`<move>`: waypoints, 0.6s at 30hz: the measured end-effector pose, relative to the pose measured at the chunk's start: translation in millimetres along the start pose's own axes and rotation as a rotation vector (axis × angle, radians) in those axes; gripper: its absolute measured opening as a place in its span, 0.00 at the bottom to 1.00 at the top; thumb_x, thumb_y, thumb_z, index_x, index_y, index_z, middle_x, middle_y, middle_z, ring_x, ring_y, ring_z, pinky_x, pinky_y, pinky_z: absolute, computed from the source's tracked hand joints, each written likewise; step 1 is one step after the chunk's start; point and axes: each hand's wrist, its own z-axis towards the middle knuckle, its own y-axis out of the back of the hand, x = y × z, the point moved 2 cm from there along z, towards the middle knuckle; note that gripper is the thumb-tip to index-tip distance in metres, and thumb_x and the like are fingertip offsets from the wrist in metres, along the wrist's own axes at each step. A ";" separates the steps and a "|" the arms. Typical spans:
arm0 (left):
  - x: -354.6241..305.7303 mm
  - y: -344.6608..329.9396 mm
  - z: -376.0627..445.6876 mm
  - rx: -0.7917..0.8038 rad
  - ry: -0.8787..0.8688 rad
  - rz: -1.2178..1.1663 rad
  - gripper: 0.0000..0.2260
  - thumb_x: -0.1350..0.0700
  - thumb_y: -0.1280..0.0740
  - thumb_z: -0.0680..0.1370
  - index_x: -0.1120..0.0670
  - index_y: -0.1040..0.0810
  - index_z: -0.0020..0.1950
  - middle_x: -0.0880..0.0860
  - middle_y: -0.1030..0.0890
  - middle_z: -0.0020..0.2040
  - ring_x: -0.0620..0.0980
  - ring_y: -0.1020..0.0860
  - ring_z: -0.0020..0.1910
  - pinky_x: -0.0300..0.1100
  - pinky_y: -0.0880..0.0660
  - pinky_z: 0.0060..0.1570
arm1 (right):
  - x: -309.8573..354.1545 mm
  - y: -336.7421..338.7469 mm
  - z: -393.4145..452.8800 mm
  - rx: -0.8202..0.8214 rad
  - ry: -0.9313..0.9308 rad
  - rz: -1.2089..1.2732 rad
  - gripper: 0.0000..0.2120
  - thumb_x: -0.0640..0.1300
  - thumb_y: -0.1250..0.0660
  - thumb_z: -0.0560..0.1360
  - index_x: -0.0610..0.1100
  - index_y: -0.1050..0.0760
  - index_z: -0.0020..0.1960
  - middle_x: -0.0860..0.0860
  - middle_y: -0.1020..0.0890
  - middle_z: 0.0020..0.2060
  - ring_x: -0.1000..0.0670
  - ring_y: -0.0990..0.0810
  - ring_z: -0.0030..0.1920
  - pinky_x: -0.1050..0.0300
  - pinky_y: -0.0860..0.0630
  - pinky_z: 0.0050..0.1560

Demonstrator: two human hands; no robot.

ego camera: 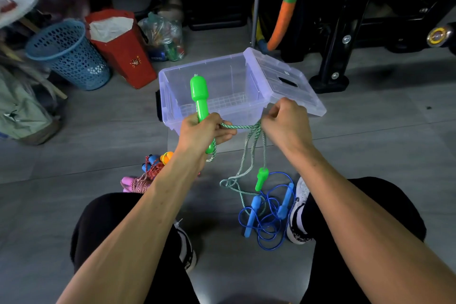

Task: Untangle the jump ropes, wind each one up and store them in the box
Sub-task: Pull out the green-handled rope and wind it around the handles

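Note:
My left hand (pixel 201 132) grips a green jump-rope handle (pixel 199 92) upright in front of the clear plastic box (pixel 172 74). The green-and-white braided rope (pixel 249 153) runs from that hand to my right hand (pixel 287 122), which pinches several strands. From there the rope hangs to the floor, where its second green handle (pixel 261 178) dangles. A blue jump rope (pixel 267 215) with blue handles lies in a loose pile beneath it. A red-and-white rope (pixel 148 175) with pink, blue and orange handles lies wound on the floor to the left.
The box's lid (pixel 291 81) hangs open to the right. A blue mesh basket (pixel 67 53) and a red bag (pixel 123 49) stand at the back left. Black exercise-machine legs (pixel 330 66) stand at the back right. My knees and shoes frame the ropes.

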 end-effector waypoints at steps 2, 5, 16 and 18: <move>3.3 -2.2 3.0 -0.040 0.041 -0.032 0.03 0.67 0.39 0.77 0.64 0.27 0.46 0.60 0.20 0.36 0.54 0.17 0.31 0.42 0.18 0.37 | 1.8 0.3 -3.4 -0.128 0.115 -0.024 0.06 0.38 0.38 0.72 0.41 0.32 0.48 0.45 0.20 0.43 0.39 0.23 0.41 0.55 0.34 0.36; 5.7 -4.6 5.5 -0.098 0.094 -0.106 0.02 0.68 0.39 0.77 0.63 0.28 0.45 0.59 0.21 0.34 0.53 0.18 0.28 0.41 0.18 0.34 | 2.5 -4.9 -8.6 -0.237 0.242 -0.098 0.11 0.37 0.40 0.74 0.39 0.33 0.56 0.42 0.21 0.47 0.38 0.23 0.41 0.52 0.33 0.36; -6.2 24.6 26.4 -0.303 0.091 -0.283 0.03 0.69 0.41 0.78 0.63 0.29 0.49 0.59 0.24 0.36 0.52 0.20 0.25 0.40 0.21 0.29 | 6.3 11.6 -10.0 0.583 0.218 0.498 0.07 0.39 0.42 0.63 0.41 0.28 0.28 0.47 0.17 0.35 0.54 0.20 0.40 0.62 0.26 0.46; -8.2 23.6 23.0 -0.267 0.068 -0.293 0.04 0.69 0.41 0.78 0.62 0.30 0.48 0.59 0.24 0.36 0.53 0.19 0.26 0.41 0.20 0.30 | 2.1 14.4 -14.4 0.627 0.213 0.300 0.18 0.48 0.40 0.70 0.37 0.26 0.28 0.47 0.16 0.34 0.51 0.19 0.40 0.57 0.25 0.49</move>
